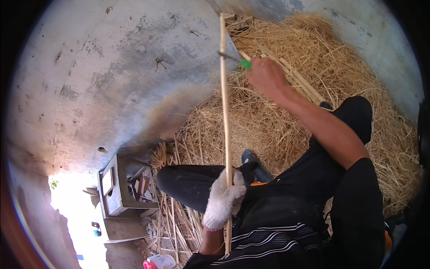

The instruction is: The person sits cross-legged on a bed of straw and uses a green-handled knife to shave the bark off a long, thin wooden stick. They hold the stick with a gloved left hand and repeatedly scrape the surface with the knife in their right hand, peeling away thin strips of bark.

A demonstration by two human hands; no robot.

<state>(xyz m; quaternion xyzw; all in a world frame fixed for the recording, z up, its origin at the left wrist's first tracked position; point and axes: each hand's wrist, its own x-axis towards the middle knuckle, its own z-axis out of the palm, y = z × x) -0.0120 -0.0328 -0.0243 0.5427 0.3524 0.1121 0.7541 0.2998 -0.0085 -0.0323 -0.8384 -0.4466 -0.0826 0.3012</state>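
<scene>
My left hand point(222, 198), in a white knitted glove, is wrapped around the lower part of a long, thin, pale wooden stick point(225, 107). The stick stretches away from my lap, and its lower end lies against my dark clothes. My bare right hand point(268, 78) grips a green-handled tool point(246, 64), its fingers closed. A thin dark metal part of the tool crosses the stick near the far end. Whether it is a knife or another tool I cannot make out, and most of the handle is hidden in my fist.
Shavings and straw-like strips point(313, 45) are heaped on the floor ahead and to the right. Longer flat slats point(302, 80) lie on the heap beyond my right forearm. A worn wall point(112, 80) rises at left, above a small wooden cabinet point(123, 204). A white container point(162, 261) with a red end lies at lower left.
</scene>
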